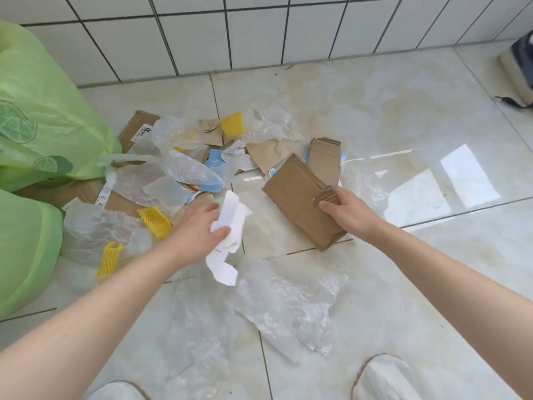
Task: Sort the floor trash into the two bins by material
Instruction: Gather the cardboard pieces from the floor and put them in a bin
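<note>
Head view: left hand [199,229] clutches white paper [229,226], right hand [350,210] grips seemingly stacked cardboard [300,202], arms outstretched

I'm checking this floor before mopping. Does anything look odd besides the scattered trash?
Yes. The floor tiles near the wall carry yellowish-brown stains, like a dried spill. Much of the cardboard is torn, including the pieces in the pile. The left hand holds crumpled white paper; the right hand grips a flattened cardboard piece.
</note>
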Demonstrator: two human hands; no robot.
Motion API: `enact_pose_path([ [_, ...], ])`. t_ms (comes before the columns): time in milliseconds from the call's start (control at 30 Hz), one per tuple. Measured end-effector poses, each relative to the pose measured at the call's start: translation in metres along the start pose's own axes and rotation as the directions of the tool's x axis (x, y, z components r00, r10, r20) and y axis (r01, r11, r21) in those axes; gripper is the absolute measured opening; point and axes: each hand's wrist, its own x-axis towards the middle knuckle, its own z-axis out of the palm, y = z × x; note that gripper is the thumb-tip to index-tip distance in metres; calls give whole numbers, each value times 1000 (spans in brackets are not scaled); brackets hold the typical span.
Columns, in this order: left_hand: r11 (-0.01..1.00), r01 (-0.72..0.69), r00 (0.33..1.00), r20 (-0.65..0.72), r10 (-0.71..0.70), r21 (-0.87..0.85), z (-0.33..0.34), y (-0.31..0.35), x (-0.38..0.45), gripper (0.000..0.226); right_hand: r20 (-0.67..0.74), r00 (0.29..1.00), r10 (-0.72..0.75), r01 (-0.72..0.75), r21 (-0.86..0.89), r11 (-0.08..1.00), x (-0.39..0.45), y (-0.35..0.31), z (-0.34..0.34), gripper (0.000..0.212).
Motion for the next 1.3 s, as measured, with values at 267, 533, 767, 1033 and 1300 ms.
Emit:
enact_pose_path([
  [267,997,32,982,189,-17,-75,27,-9,-23,37,79,997,12,8,-247,969,-13,4,23,27],
  [533,968,150,989,30,-147,-200,10,8,-30,29,89,996,-9,12,-38,999,-39,-2,24,18],
  [767,988,147,987,55,-149,45,24,-7,-17,50,-131,966,222,-247,-218,944,1,6,37,41],
  [1033,982,132,986,79,-143,135,29,-3,-10,47,-121,942,312,-334,-278,901,26,-4,34,57],
  [1300,957,288,954,94,-286,-12,23,-6,-7,57,-40,934,354,-356,-161,921,28,-10,39,36],
])
